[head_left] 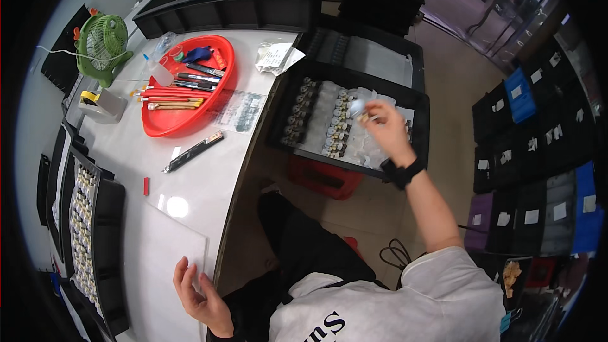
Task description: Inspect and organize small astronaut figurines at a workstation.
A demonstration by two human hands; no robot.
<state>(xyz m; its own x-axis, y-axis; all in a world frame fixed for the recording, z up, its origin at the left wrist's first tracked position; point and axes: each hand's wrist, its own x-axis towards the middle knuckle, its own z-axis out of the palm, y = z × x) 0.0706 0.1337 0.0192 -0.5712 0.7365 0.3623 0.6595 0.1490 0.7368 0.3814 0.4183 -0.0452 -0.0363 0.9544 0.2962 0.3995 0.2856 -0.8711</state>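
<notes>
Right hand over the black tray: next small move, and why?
Probably raise the small pale piece straight up before any sideways swing: the right hand appears to pinch it at the fingertips, above the black tray, where rows of small pieces sit close by.

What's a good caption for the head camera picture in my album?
The right hand holds a small pale thing above a black tray; the open left hand is at the white table.

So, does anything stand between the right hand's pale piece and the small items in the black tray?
Nothing visible does: the right hand holds the blurred pale piece over the open black tray, near the small items.
</notes>
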